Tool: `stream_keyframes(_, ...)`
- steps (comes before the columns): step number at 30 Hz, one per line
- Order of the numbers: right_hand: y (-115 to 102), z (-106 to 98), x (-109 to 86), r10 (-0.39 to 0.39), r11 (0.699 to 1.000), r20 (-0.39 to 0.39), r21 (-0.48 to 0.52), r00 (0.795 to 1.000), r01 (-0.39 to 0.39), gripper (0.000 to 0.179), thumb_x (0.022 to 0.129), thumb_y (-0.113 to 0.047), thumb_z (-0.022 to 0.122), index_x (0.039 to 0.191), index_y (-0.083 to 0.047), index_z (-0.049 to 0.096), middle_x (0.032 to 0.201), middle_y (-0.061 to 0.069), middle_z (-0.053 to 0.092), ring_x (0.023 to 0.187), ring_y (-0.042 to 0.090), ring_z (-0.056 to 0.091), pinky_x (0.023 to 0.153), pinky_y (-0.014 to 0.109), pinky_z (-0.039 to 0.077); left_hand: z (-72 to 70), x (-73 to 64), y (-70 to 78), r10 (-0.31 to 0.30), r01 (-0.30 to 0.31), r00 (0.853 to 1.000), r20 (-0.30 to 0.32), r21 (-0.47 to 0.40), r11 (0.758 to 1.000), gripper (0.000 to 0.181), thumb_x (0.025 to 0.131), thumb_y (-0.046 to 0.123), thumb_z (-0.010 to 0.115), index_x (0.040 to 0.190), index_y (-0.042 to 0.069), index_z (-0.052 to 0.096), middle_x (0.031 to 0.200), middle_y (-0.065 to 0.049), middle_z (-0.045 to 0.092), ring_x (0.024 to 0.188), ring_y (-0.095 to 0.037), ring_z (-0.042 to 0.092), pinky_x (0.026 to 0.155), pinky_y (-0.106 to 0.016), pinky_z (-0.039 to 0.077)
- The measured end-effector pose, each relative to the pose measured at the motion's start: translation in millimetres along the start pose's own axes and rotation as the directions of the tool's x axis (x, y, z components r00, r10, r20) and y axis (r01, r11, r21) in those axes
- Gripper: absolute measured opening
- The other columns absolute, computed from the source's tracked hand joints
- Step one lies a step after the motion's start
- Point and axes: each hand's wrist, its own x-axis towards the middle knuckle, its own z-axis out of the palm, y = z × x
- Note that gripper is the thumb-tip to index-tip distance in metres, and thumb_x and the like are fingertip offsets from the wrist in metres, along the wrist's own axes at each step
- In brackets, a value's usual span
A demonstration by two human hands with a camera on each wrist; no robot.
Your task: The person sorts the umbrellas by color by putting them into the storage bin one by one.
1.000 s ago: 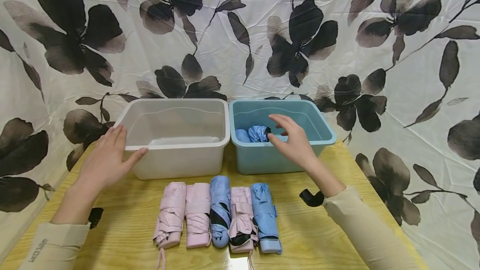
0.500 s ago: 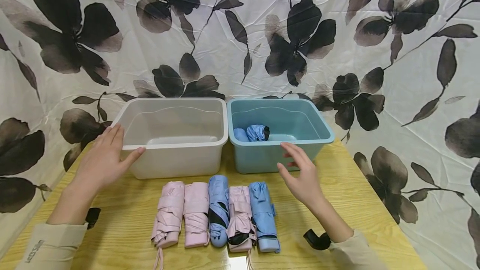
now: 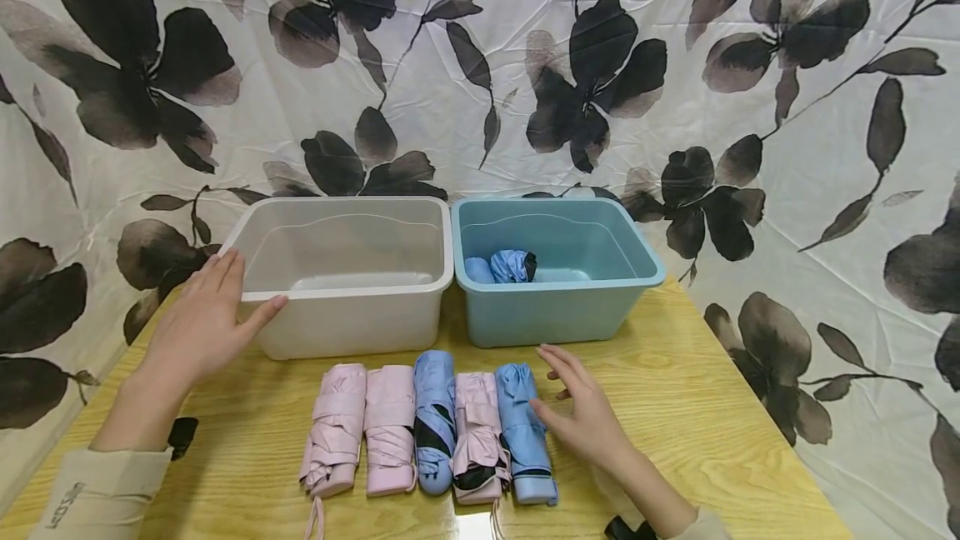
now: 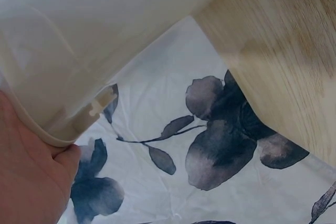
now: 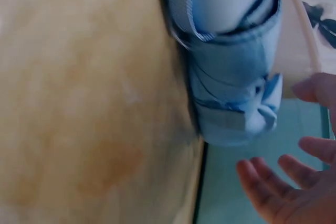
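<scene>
My left hand [image 3: 201, 315] rests on the near left corner of the white bin [image 3: 352, 323], fingers straight along the side rim and thumb at the front rim. The left wrist view shows that hand [image 4: 31, 171] against the bin's rim [image 4: 52, 139]. My right hand [image 3: 583, 411], fingers spread and slightly bent, hovers just right of the rightmost folded blue umbrella [image 3: 527, 432] and holds nothing. In the right wrist view this umbrella [image 5: 231, 66] lies close to the fingers. Left of it in the row are a pink umbrella [image 3: 477, 427], another blue umbrella [image 3: 433, 415] and two pink umbrellas [image 3: 390, 427].
A teal bin [image 3: 555, 311] stands beside the white one, with blue folded umbrellas [image 3: 513, 266] inside at its left. Both bins stand on a wood-grain table [image 3: 697, 407]. A floral cloth [image 3: 480, 65] hangs behind and at the sides.
My right hand has come out of the teal bin and moved toward me, down beside the rightmost blue umbrella. The left hand has stayed on the white bin's rim.
</scene>
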Motion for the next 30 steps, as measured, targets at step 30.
stream_keyframes(30, -5, 16, 2.0, 0.274, 0.959, 0.268, -0.008, 0.924, -0.282, 0.094, 0.081, -0.03, 0.088, 0.159, -0.007, 0.042, 0.161, 0.02, 0.04, 0.141, 0.047, 0.045, 0.111, 0.065, 0.044, 0.5, -0.8, -0.2, 0.0, 0.0, 1.0, 0.005, 0.006, 1.0, 0.098, 0.106, 0.061, 0.043, 0.159, -0.016, 0.012, 0.165, -0.039, 0.013, 0.154, -0.055, 0.01, 0.126, -0.064, 0.007)
